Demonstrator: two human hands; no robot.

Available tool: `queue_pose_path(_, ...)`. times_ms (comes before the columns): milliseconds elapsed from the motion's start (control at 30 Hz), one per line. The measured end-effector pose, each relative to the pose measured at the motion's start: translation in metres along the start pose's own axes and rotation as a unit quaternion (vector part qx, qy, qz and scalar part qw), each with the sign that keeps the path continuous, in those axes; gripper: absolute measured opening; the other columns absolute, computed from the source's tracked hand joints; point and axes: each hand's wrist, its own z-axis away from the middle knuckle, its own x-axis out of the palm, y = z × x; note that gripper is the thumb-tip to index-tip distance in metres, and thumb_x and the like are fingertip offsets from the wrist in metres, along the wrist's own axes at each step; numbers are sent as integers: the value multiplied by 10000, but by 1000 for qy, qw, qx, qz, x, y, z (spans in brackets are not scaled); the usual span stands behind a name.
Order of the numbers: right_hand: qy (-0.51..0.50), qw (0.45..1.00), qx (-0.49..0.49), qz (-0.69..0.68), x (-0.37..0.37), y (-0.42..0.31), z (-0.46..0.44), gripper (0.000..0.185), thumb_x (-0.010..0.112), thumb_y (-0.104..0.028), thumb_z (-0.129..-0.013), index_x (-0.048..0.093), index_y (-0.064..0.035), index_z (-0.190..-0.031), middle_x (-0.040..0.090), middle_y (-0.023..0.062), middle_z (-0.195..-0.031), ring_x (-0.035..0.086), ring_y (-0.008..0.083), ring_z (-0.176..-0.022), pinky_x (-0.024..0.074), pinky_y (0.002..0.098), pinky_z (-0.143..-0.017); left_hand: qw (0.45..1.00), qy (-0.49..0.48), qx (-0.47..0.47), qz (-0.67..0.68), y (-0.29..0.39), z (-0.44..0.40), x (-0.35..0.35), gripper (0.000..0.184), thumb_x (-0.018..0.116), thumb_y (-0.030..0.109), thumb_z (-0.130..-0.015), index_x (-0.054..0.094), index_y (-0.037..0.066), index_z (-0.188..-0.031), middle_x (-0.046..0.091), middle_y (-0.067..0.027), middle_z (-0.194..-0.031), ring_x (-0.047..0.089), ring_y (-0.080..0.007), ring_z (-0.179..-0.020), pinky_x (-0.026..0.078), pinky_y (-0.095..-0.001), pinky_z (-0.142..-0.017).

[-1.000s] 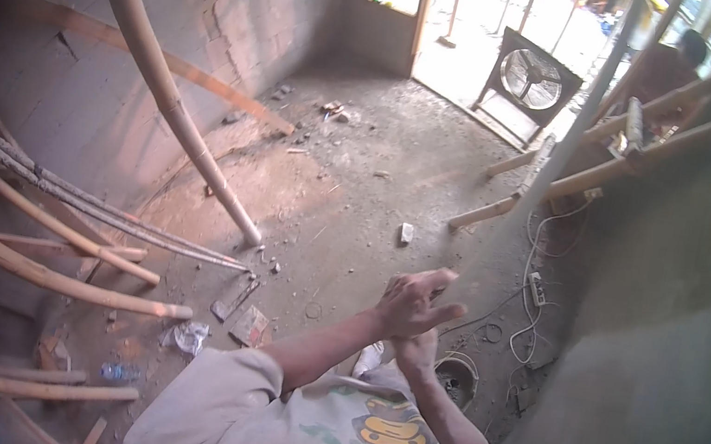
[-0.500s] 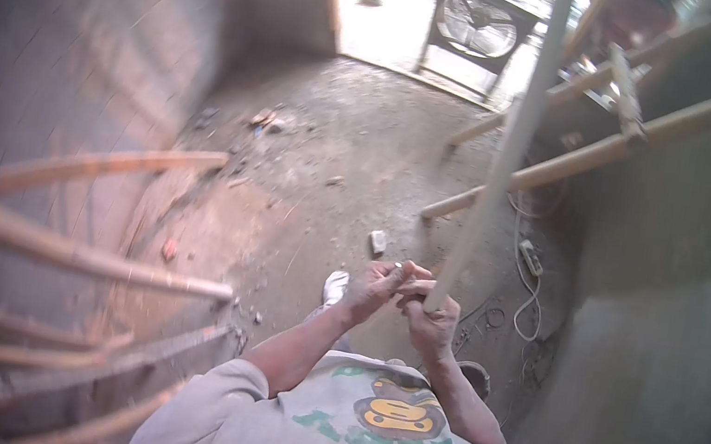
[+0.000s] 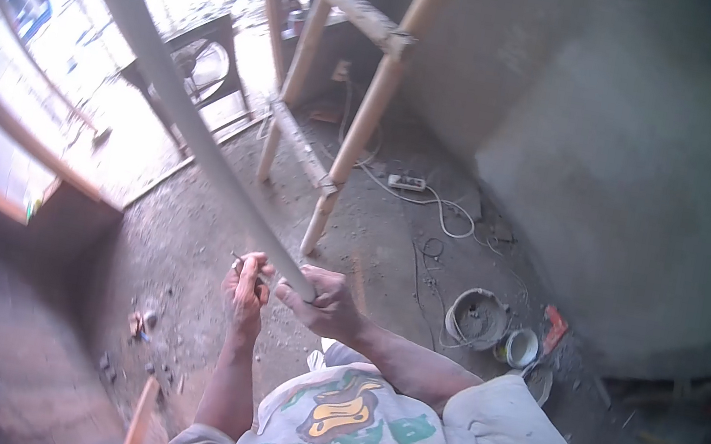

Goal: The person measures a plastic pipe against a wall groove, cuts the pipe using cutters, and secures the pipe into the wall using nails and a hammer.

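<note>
A long pale pole [image 3: 207, 155] runs from the upper left down to my right hand [image 3: 325, 303], whose fingers wrap round its lower end. Just left of the pole is my left hand [image 3: 249, 284], with its fingers pinched together. A small thin thing juts from between those fingertips, too small to name. The two hands are close together in front of my printed shirt [image 3: 395, 436].
A wooden ladder-like frame [image 3: 363, 120] stands ahead, with a fan [image 3: 210, 66] to its left by the bright opening. A power strip [image 3: 406, 183], cable, bucket [image 3: 478, 319] and white pot [image 3: 522, 348] lie to the right, beside the plastered wall [image 3: 609, 170].
The view has swung right, bringing the bucket and pot into fuller sight. My left hand, earlier stretched out over my right, is now apart from it and pinched. My right hand's grip on the pole shows clearly.
</note>
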Motion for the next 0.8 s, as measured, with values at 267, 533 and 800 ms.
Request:
queue_pose_path(267,134,989,-33,43,5,45,-74,111,683,-85,-840,621,6,-851,612,133,-740,625,261,-641,481,351,-578,980,-138,85,-115,18,-99,-1,244,518,264,-1002,584,66,-1129,339,122,-632,267,11,-542,191,-171,-492)
queue_pose_path(533,242,958,80,132,39,63,-130,243,653,-256,-886,576,-38,-811,592,131,-699,644,312,-727,490,401,-635,890,-378,212,-141,72,-202,49,509,631,447,-900,637,-50,-1011,602,-36,-828,499,-82,-668,403,-240,-595)
queue_pose_path(800,327,843,242,353,93,103,-143,393,651,-385,-855,555,-74,-1076,634,131,-912,662,322,-812,521,434,-706,736,-550,335,-208,83,-289,65,249,683,111,-862,549,44,-664,504,2,-516,433,-82,-481,320,-267,-461)
